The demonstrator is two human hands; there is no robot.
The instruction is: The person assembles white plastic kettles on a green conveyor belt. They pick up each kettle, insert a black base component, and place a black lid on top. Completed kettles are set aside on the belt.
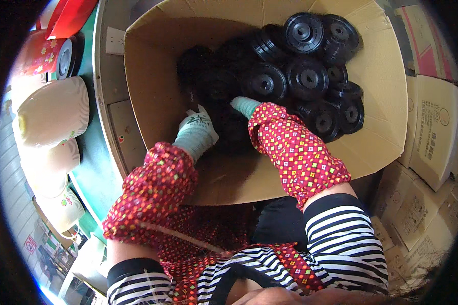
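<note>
A large open cardboard box (381,109) stands in front of me, with several round, ribbed black plastic parts (310,79) piled inside; each has a disc-like face with a hole at its centre. Both my hands wear pale green-and-white gloves and reach down into the box. My left hand (197,129) is at the left of the pile, beside dark parts; its fingers bend down into shadow, so their grip is unclear. To its right, my right hand (243,105) dips among the black parts. Its fingers are hidden, and whether it holds one does not show.
Along the left runs a green-topped table (97,152) bearing white rounded appliance shells (56,112) and a red flowered one (38,53). Closed cartons (435,127) are stacked on the right. The box's near wall (234,185) rises close to my body.
</note>
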